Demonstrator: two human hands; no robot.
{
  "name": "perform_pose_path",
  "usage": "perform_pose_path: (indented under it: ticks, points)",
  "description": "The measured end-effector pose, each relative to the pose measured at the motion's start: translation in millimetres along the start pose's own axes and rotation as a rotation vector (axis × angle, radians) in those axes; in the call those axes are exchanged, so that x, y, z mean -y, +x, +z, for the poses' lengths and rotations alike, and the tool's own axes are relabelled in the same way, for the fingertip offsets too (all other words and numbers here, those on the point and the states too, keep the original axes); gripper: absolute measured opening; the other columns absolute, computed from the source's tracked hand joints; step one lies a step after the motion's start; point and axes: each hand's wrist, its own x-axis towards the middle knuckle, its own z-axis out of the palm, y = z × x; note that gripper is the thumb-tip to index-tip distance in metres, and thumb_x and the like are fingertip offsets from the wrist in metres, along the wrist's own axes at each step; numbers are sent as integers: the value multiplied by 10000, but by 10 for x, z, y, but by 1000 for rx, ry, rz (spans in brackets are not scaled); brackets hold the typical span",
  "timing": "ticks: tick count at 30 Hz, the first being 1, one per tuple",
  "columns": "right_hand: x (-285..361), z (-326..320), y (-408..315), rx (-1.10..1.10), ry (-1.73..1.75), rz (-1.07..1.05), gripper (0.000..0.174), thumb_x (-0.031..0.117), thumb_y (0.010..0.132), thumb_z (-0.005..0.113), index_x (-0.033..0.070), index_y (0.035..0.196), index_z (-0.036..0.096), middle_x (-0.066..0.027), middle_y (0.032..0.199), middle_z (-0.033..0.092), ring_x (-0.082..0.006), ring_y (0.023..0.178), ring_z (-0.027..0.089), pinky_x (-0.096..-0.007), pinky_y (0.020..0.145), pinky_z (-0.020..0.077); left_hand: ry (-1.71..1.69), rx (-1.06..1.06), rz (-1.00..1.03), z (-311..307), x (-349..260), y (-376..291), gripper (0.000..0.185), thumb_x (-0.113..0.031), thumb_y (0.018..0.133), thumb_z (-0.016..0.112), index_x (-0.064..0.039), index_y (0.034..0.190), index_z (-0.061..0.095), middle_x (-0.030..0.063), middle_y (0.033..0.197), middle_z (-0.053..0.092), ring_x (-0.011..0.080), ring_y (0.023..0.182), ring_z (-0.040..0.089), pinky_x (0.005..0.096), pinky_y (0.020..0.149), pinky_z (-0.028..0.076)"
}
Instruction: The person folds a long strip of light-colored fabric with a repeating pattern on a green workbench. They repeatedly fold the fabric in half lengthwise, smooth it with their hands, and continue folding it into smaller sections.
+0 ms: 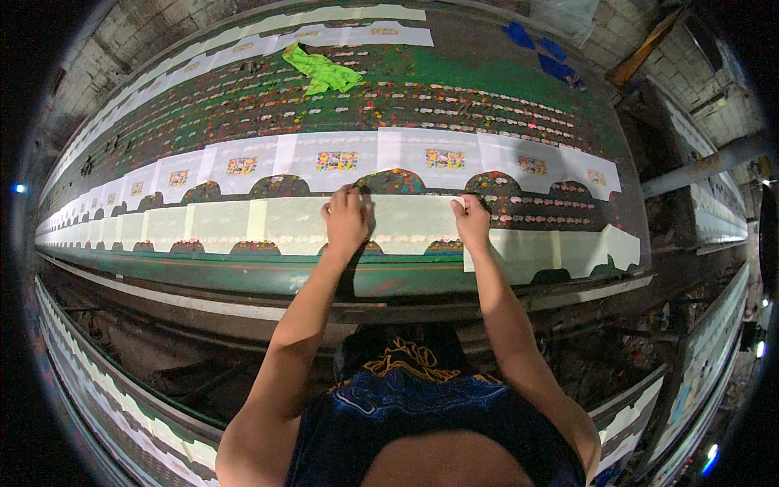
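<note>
My left hand (348,222) is over the upper edge of a row of pale yellow cut fabric pieces, fingers bent downward. Whether it pinches the cloth or only presses on it is hidden. My right hand (473,222) has thumb and fingers closed on the upper right corner of a pale yellow fabric piece (414,222). To its right, another pale yellow piece (517,252) lies lower on the table, its right end folded up. Beyond both hands runs a row of white fabric pieces (395,149) with curved cutouts and colourful cartoon prints.
The long, paint-stained green table (389,283) curves across the view. A bright green cloth (322,72) lies crumpled farther back. Blue scraps (551,52) are at the far right, near a grey pipe (706,167). Another table with fabric pieces (140,420) stands at lower left.
</note>
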Motion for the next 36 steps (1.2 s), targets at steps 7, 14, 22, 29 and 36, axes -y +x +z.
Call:
perform_pose_path:
  ticks: [7,14,22,29,36]
  points:
    - [-55,-177,105,111,257,4,261,222,960,651,5,1103,632,-120,874,697,-202,729,674,-355,692,537,272,219,163,275,-748,-203,744,-524,1000,372,1,1523,303,202,1631,167,391,1507,144,716,1133,77]
    - [-490,-966,97,244,323,95,189,155,953,653,12,1075,630,-86,884,671,-149,768,657,-325,683,523,242,410,304,683,-1628,-202,776,-557,1023,244,8,1554,214,188,1647,116,359,1527,76,651,1175,49]
    - [-998,-1948,143,246,-36,-174,143,94,932,618,12,1047,646,-128,977,655,-306,866,658,-395,770,522,-142,292,266,911,-1851,-194,279,-172,927,591,-47,1175,566,182,1565,316,363,1484,235,608,1185,146]
    - [-1346,-2086,219,327,-181,-369,252,2,829,655,25,1080,668,-146,1165,568,-346,1059,587,-435,901,497,-191,105,242,790,-2231,-248,183,33,810,629,-20,967,552,185,1261,533,362,1216,489,474,1006,403]
    - [-1376,-2127,294,288,-93,-494,179,17,810,663,47,987,657,-118,1014,592,-347,978,599,-442,830,490,-725,26,-84,447,-2677,-278,167,135,883,477,-5,973,487,73,825,534,129,780,501,253,728,429]
